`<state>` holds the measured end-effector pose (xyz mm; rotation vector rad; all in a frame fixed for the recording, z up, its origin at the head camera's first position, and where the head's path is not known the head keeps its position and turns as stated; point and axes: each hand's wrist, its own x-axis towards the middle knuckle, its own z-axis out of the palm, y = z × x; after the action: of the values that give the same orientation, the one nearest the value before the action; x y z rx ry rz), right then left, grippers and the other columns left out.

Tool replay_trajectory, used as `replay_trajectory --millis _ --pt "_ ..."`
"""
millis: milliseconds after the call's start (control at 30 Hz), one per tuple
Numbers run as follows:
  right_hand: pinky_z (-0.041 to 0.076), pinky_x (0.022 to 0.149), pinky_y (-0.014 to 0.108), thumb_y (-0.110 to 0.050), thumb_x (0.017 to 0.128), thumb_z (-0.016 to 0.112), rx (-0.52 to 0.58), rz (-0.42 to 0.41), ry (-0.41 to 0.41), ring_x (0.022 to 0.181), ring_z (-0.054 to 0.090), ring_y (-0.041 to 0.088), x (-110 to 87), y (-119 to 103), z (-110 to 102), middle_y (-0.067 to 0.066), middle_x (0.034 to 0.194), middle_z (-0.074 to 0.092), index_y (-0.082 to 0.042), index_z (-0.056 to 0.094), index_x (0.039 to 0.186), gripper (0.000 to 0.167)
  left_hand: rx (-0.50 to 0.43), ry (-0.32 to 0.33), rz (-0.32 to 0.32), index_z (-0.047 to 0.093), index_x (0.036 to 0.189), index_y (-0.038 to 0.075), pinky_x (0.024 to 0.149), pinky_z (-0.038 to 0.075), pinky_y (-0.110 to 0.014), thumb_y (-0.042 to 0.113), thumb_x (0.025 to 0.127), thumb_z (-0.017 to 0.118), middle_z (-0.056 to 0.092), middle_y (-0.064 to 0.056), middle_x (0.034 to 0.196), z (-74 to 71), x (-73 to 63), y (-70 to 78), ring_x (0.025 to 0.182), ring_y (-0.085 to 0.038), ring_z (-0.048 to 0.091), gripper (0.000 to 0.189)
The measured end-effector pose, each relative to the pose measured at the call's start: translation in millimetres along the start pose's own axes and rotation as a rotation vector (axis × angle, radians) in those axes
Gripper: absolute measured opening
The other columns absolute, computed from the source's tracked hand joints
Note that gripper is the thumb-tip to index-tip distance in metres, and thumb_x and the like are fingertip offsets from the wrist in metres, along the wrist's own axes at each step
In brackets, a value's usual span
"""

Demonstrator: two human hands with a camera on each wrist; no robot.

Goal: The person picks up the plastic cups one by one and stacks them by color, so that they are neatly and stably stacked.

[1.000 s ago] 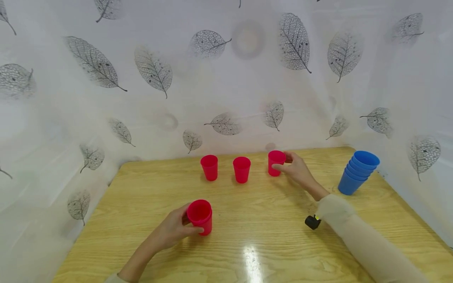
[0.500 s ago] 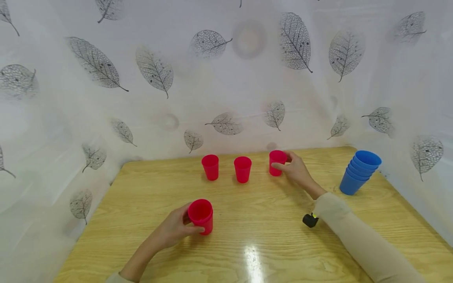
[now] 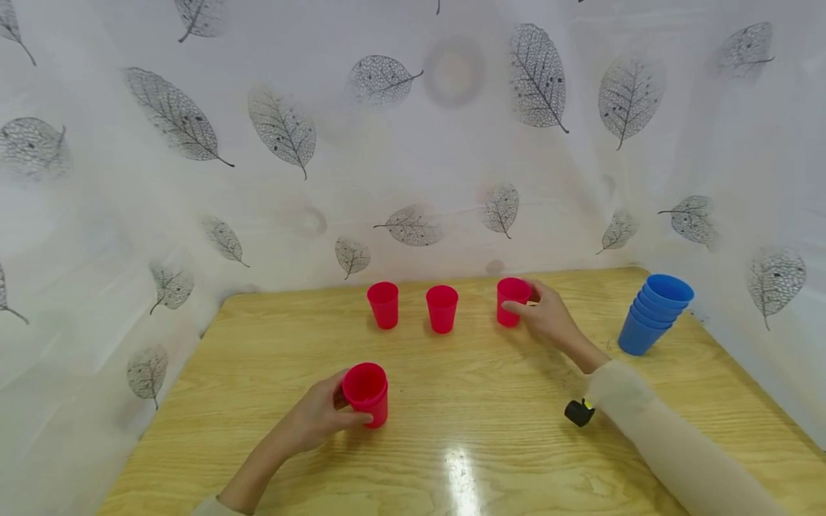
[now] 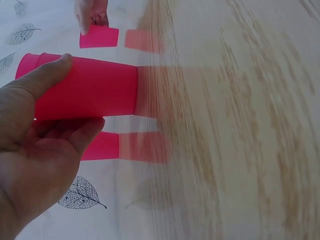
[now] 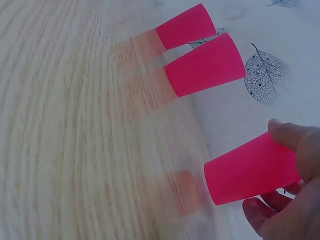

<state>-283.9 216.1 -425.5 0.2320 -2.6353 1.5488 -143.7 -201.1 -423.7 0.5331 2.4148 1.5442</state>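
Note:
My left hand [image 3: 320, 417] grips two nested red cups [image 4: 95, 87] by the side, thumb on the near side. Their base meets the wooden table [image 3: 290, 344], and the doubled rim shows in the left wrist view. At the back of the table my right hand [image 3: 551, 312] holds a single red cup [image 5: 250, 172] between thumb and fingers. That cup is upright, and a small gap to its reflection shows it just off the surface. Two more red cups, a middle one [image 3: 442, 312] and a left one [image 3: 383, 308], stand upright and apart in line with it.
A leaning stack of several blue cups [image 3: 648, 322] stands at the table's right side. Below the right forearm a small black device [image 3: 578, 413] shows beside the sleeve. A pale leaf-printed sheet [image 3: 413, 158] hangs behind the table and along both sides.
The right hand and its red cup have shifted slightly right and toward me, after staying nearly still before. The left hand and its nested cups have not moved noticeably.

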Motion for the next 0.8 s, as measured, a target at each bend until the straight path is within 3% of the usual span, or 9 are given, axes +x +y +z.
replay_trajectory --millis 267,800 --pt "0.052 0.081 0.02 -0.023 0.095 0.078 0.039 -0.022 -0.03 0.116 0.059 0.038 -18.3 -9.9 -9.0 0.026 0.13 0.063 0.006 0.047 0.146 0.066 0.0 -0.008 -0.008 0.053 0.141 -0.006 0.1 0.054 -0.03 0.011 0.087 0.085 0.063 -0.016 0.134 0.0 -0.9 1.1 0.124 -0.035 0.059 0.065" --pt "0.059 0.084 0.027 -0.018 0.094 0.078 0.153 -0.037 -0.138 0.107 0.066 0.033 -63.7 -42.2 -12.9 0.021 0.128 0.061 0.003 0.047 0.146 0.064 0.003 -0.005 -0.029 0.053 0.141 -0.006 0.1 0.055 -0.032 0.01 0.085 0.086 0.063 -0.016 0.134 0.4 0.5 1.7 0.123 -0.034 0.06 0.066"
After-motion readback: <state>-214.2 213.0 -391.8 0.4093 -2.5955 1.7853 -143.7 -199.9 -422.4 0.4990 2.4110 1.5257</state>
